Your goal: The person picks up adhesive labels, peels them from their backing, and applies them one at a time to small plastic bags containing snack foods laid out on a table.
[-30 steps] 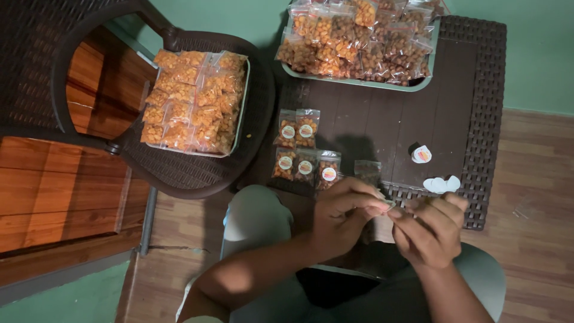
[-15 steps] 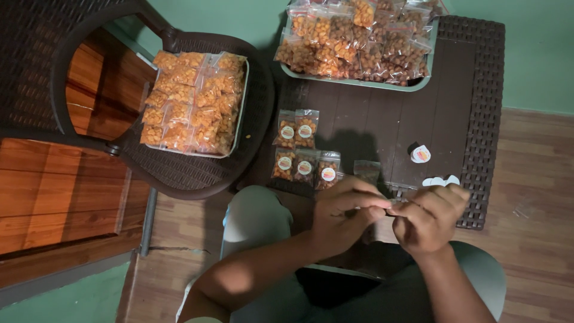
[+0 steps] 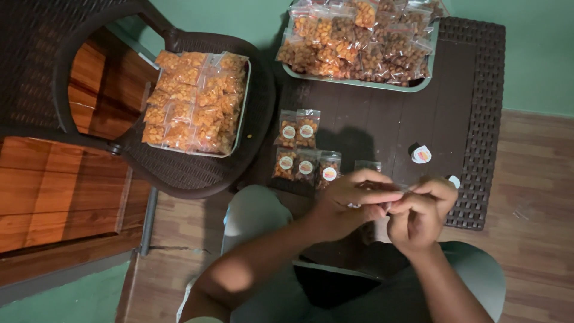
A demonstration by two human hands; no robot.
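My left hand [image 3: 353, 200] and my right hand [image 3: 421, 212] meet fingertip to fingertip over the near edge of the dark plastic table [image 3: 472, 119]. Both pinch a small clear packet [image 3: 378, 228], which hangs below the fingers and is mostly hidden. Just beyond my left hand lie several small snack packets with round labels [image 3: 306, 164] in two rows. An unlabelled clear packet [image 3: 368, 165] lies beside them. A small roll of round stickers [image 3: 421, 154] sits beyond my right hand. A white scrap [image 3: 454, 180] peeks out at its knuckles.
A pale green tray [image 3: 359, 82] heaped with brown snack packets stands at the table's far edge. To the left, a dark plastic chair [image 3: 179, 173] carries a second tray [image 3: 242, 122] of orange snack packets. Wooden floor lies around; my knees are under the table's near side.
My right hand has moved up and a little forward, and now covers most of the white strip that lay to its right. The left hand stays in place, fingers still pinched.
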